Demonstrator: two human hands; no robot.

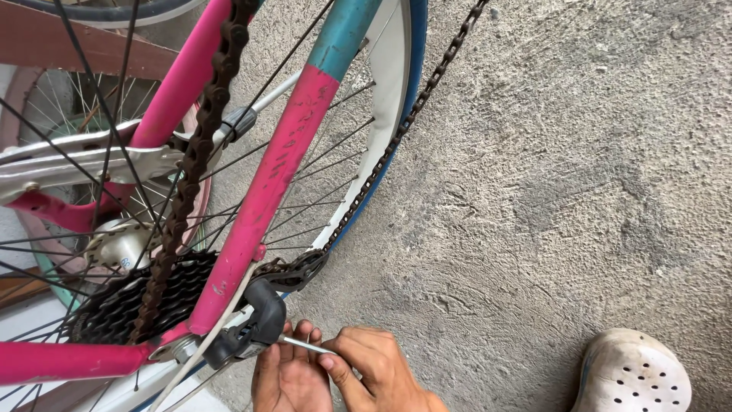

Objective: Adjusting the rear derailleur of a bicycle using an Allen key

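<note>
View: the head camera is looking straight down at the rear of a bicycle standing on a rough grey concrete floor [564, 152].

Right hand: the right hand [377, 374] is sitting at the bottom centre, fingers curled shut around a thin silver metal tool [305, 345], pinching it between thumb and fingertips.

Tool: the tool is lying nearly level, its tip pointing left and entering the black rear derailleur [255, 324].

Left hand: the left hand [286, 378] is resting just beside the right one, directly under the derailleur, its fingers bent upward with the tips touching or nearly touching the tool's shaft; whether it is actually gripping anything cannot be told.

Derailleur: it is hanging at the lower end of the pink frame [267, 191], just right of the black sprocket cluster [130, 305].

Chain: a dark, rusty chain [194, 160] is running up from the sprockets along the frame, and a second length is stretching from the derailleur toward the top of the picture.

Wheel: the white rim [385, 107] with its blue tyre and thin spokes is lying behind the frame tubes.

Frame detail: one tube is changing from pink to teal near the top.

Shoe: a white perforated clog [633, 374] is showing at the bottom right corner, well apart from the hands.
</note>
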